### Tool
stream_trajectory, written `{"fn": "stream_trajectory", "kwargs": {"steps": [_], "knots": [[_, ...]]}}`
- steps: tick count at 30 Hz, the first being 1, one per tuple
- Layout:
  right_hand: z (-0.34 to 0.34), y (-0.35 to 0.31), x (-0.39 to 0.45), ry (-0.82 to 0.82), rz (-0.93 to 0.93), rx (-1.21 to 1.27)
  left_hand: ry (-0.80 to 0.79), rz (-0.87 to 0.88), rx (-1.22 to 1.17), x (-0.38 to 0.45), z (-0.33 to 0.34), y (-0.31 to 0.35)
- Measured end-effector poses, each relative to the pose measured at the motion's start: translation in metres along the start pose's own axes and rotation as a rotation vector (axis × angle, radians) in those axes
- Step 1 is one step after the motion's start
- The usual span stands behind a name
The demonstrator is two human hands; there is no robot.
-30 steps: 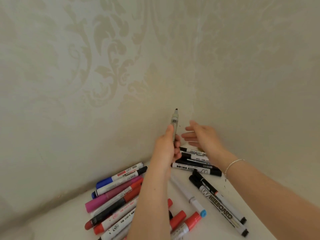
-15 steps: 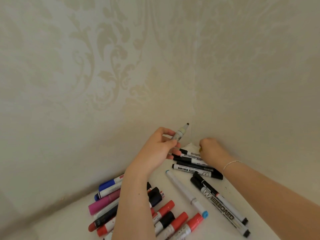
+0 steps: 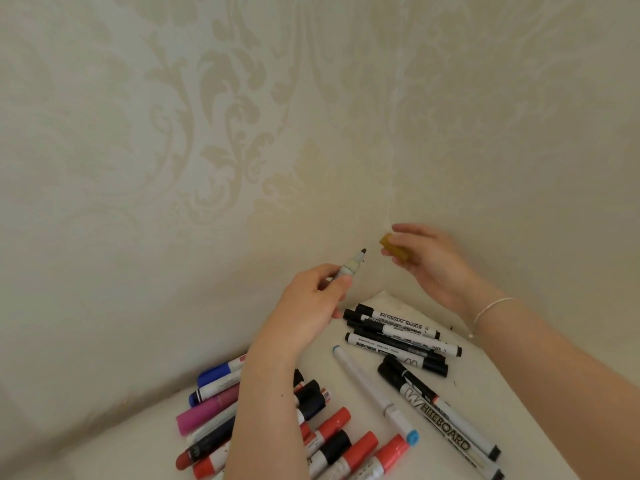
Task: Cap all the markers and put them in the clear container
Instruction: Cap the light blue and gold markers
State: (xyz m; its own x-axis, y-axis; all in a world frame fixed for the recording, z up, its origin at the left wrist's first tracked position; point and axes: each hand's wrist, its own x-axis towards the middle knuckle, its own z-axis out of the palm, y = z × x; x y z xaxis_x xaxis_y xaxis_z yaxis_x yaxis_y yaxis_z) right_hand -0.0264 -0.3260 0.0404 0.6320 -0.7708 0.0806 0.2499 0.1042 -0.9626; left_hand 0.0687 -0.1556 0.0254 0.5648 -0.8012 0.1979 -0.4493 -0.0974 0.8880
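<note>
head view: the left hand [image 3: 311, 299] grips an open marker [image 3: 351, 266], tip up. the right hand [image 3: 429, 258] pinches a yellow cap [image 3: 393, 249] just beside the tip. other markers [image 3: 398, 334] lie on the tabletop [image 3: 485, 386].

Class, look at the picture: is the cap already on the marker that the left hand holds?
No. The marker in the left hand shows its bare dark tip, and the right hand holds the yellow cap apart from it.

left forearm [image 3: 263, 410] hides middles of red/black markers [image 3: 332, 445] | marker pile cut by bottom edge | yellow cap [image 3: 393, 249] motion-blurred | small label print unreadable
</note>
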Motion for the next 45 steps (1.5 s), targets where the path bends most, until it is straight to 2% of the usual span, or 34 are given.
{"fn": "stream_trajectory", "kwargs": {"steps": [5, 11, 20, 23, 28, 32, 45], "knots": [[0.011, -0.024, -0.011, -0.183, -0.008, -0.064, 0.028, -0.018, -0.005, -0.002, -0.005, 0.000], [0.023, -0.025, -0.017, -0.185, -0.037, -0.293, 0.002, -0.025, -0.026, -0.003, -0.002, 0.003], [0.026, -0.025, -0.018, -0.168, -0.041, -0.323, -0.026, -0.030, -0.019, -0.002, 0.000, 0.002], [0.024, -0.025, -0.017, -0.139, -0.028, -0.264, -0.013, -0.029, -0.021, -0.002, 0.000, 0.001], [0.019, -0.021, -0.019, -0.154, 0.145, 0.199, 0.025, -0.042, -0.037, -0.001, -0.001, 0.000], [0.018, -0.014, -0.020, -0.177, 0.202, 0.337, 0.007, -0.043, -0.037, -0.001, 0.000, 0.000], [0.030, -0.006, -0.021, -0.059, 0.002, 0.270, -0.047, -0.049, -0.036, -0.002, 0.002, 0.000]]}}
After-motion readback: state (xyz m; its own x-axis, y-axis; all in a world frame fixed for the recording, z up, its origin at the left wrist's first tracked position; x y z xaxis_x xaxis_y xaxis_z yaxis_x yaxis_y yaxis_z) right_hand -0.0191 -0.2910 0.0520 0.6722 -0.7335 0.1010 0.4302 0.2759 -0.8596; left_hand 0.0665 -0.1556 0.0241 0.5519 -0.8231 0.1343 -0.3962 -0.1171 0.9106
